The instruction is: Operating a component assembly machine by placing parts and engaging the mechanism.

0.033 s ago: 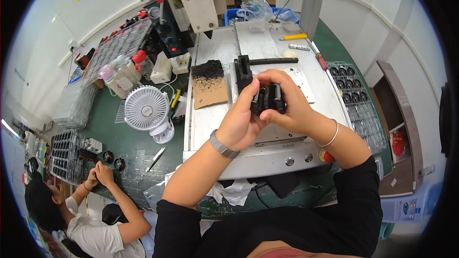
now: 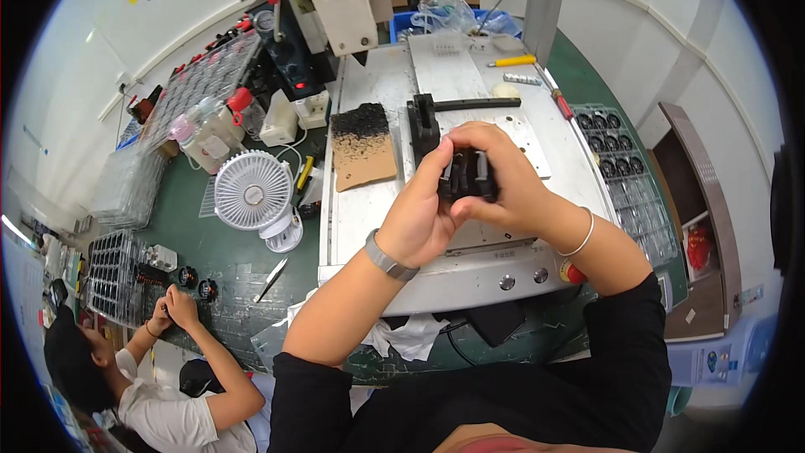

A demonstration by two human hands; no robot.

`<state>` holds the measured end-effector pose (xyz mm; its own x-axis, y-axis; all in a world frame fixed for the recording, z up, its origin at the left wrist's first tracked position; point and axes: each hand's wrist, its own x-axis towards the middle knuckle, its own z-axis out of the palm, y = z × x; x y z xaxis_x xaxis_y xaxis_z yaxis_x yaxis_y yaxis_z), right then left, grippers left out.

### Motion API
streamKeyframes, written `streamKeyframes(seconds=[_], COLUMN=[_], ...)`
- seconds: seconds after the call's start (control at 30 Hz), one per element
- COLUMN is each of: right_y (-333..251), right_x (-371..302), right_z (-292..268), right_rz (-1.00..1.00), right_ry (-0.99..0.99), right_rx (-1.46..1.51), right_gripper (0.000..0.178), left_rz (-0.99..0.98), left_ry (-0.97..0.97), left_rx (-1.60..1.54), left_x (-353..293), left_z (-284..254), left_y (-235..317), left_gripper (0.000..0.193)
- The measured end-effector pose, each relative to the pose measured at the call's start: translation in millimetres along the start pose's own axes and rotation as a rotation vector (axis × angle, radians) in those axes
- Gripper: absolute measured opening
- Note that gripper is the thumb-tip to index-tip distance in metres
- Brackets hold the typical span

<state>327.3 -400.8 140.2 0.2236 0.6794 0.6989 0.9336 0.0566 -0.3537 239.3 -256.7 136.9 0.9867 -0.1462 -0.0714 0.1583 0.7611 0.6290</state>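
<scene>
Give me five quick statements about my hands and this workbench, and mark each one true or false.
1. Your left hand and right hand both hold a black part. True.
2. The watch is on your right wrist. False: it is on your left wrist.
3. The white fan stands to the left of the cardboard. True.
4. The cardboard is one plain colour. False: its far end is blackened.
5. A yellow-handled tool lies on the white machine top. True.

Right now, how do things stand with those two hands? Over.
Left hand, right hand: both around black part. Part's underside hidden from view. Black block close by, just beyond left hand.
</scene>
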Motion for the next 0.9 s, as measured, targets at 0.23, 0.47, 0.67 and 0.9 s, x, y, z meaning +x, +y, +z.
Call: streamKeyframes(seconds=[0.23,0.47,0.67,0.9], right_y=[-0.2,-0.2,-4.1,-3.9], right_x=[-0.4,-1.3,-2.4,-7.0], right_z=[2.0,1.8,1.7,-4.2], right_rz=[0.173,-0.107,0.040,0.120], right_ry=[-0.034,0.034,-0.042,0.010], right_rx=[-0.005,-0.072,-0.169,-0.023], right_gripper=[0.073,0.069,0.073,0.073], left_rz=[0.042,-0.003,0.055,0.040], left_ry=[0.018,-0.003,0.007,-0.038], left_rx=[-0.090,-0.084,-0.057,0.003], left_x=[12.6,2.9,2.8,10.7], left_z=[-8.9,1.0,-5.5,-10.1], left_y=[-6.3,-2.8,-5.4,-6.8], left_gripper=[0.033,0.035,0.031,0.026])
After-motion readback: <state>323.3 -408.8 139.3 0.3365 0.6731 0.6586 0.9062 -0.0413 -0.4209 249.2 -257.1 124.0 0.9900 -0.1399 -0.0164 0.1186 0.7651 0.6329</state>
